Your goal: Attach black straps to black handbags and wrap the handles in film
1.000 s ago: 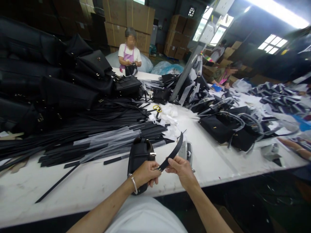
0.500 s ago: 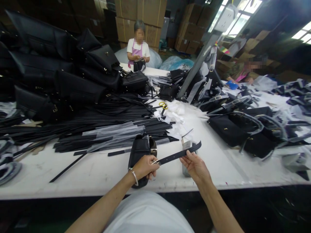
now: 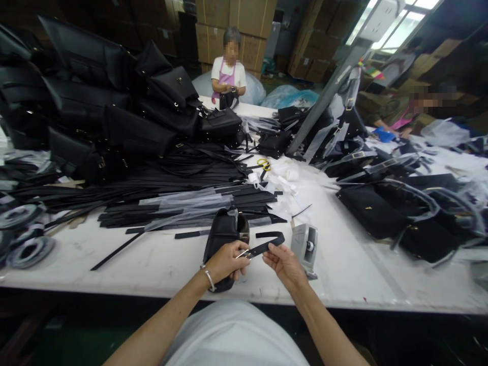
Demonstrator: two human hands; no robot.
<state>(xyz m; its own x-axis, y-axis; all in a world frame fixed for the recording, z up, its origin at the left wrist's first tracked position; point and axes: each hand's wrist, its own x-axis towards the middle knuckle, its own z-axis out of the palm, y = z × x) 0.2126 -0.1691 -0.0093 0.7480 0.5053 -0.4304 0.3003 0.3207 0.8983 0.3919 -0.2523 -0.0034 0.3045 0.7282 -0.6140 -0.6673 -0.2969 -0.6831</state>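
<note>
My left hand [image 3: 229, 260] is closed on the metal buckle [image 3: 243, 253] where the strap meets the bag. Behind and under that hand a small black handbag [image 3: 221, 231] with a gold clasp rests on the table. The black strap [image 3: 263, 248] runs from the buckle to my right hand [image 3: 281, 262], whose thumb and fingers pinch it. Past my right fingers its free end curls up and back to the left. A grey tape dispenser [image 3: 305, 246] stands just right of my right hand.
Black straps [image 3: 183, 208], some in clear film, lie across the white table [image 3: 152, 262]. Black bags [image 3: 91, 96] are heaped at the left, and wrapped bags [image 3: 377, 208] lie at the right. Yellow-handled scissors [image 3: 264, 164] rest near a slanted post [image 3: 324, 101]. A co-worker [image 3: 229, 76] handles a bag opposite.
My right hand has moved left along the strap, closer to my left hand. The strap's free end now curls back, and the tape dispenser is uncovered. The view has shifted slightly.
</note>
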